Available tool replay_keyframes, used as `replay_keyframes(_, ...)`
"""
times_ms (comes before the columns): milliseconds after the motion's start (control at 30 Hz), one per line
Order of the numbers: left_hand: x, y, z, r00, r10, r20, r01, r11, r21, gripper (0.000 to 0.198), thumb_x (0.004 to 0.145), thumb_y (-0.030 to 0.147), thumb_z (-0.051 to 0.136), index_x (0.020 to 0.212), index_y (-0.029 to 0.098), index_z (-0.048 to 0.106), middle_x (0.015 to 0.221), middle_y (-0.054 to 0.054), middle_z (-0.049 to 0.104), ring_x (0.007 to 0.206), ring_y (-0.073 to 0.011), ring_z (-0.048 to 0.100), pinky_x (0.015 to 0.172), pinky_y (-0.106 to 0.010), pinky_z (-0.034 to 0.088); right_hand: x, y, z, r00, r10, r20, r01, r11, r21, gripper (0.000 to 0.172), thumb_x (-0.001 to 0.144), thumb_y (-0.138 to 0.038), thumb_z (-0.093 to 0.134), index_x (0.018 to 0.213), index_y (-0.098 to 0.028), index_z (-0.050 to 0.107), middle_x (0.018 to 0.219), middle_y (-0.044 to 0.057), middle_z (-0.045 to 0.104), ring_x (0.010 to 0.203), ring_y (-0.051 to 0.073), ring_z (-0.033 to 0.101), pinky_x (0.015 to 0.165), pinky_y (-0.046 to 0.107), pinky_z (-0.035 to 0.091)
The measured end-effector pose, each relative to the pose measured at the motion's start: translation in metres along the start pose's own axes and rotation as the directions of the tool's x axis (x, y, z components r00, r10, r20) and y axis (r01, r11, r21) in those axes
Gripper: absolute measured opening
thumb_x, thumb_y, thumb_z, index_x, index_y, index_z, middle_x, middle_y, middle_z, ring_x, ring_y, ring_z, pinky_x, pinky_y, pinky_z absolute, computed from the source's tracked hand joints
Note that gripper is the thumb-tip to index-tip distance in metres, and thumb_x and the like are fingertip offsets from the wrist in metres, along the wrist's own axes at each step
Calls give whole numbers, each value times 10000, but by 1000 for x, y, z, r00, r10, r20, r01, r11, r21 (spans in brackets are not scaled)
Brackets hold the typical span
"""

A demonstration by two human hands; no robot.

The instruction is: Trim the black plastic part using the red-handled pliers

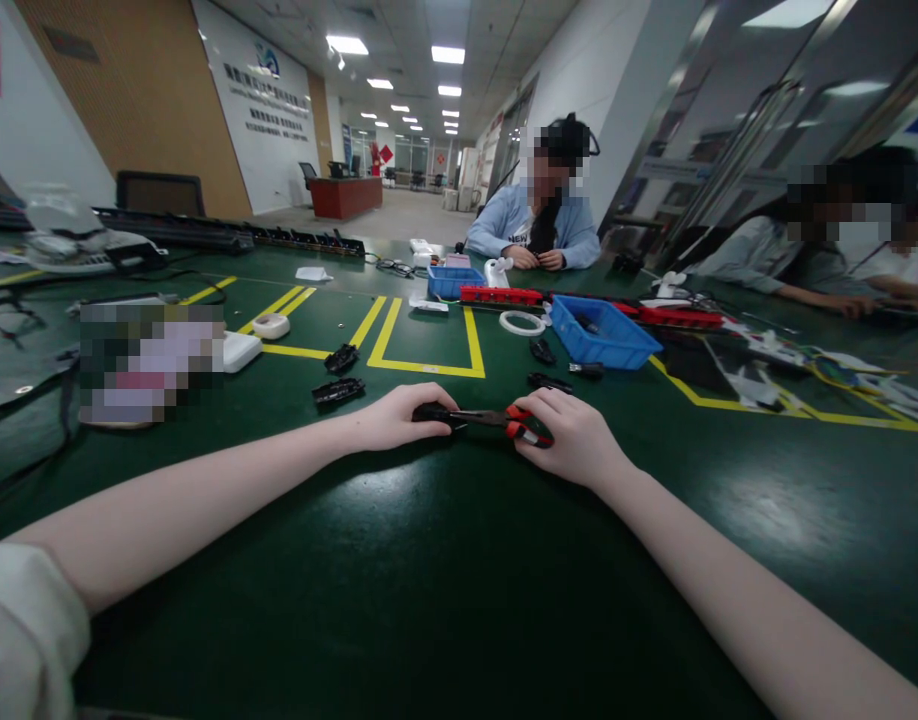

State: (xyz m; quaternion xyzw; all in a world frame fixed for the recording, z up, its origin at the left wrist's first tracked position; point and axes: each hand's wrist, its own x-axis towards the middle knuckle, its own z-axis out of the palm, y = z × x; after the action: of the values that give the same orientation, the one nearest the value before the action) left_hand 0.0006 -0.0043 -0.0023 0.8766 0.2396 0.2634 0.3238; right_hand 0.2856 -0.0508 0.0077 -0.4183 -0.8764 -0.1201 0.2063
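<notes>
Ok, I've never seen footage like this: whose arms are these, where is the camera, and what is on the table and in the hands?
There is no machine here. The single picture comes from a camera worn on a person's head, looking forward and down, so the two bare arms entering from the bottom are that person's own. The left hand is closed over a small black part. The right hand grips a red-handled tool, whose dark tip points at that part. Both rest on a dark green table marked with yellow tape lines. Nearby lie more black pieces, a blue bin and a white tape roll. Across the table sits another person in a light blue top.
</notes>
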Motion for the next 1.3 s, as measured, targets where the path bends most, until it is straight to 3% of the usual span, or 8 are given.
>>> replay_keyframes(700, 1, -1, 1, 999, -39, -35, 38, 999, -8, 220, 889, 264, 650, 1089, 172, 644, 1066, -50, 677, 982, -204, 630, 886, -346, 485, 0, -2, 5, 998, 40, -48, -43, 998, -46, 250, 791, -298, 616, 1015, -188, 609, 998, 99, 688, 925, 271, 639, 763, 388, 467)
replay_keyframes(1300, 1, 1, -1, 997, -61, -39, 61, 998, -8, 212, 896, 263, 640, 1089, 174, 636, 1062, -51, 672, 972, -203, 628, 878, -348, 483, 1, -3, 5, 998, 51, -36, -51, 999, 4, 235, 785, -286, 623, 1001, -194, 616, 978, 98, 698, 912, 273, 644, 844, 427, 457)
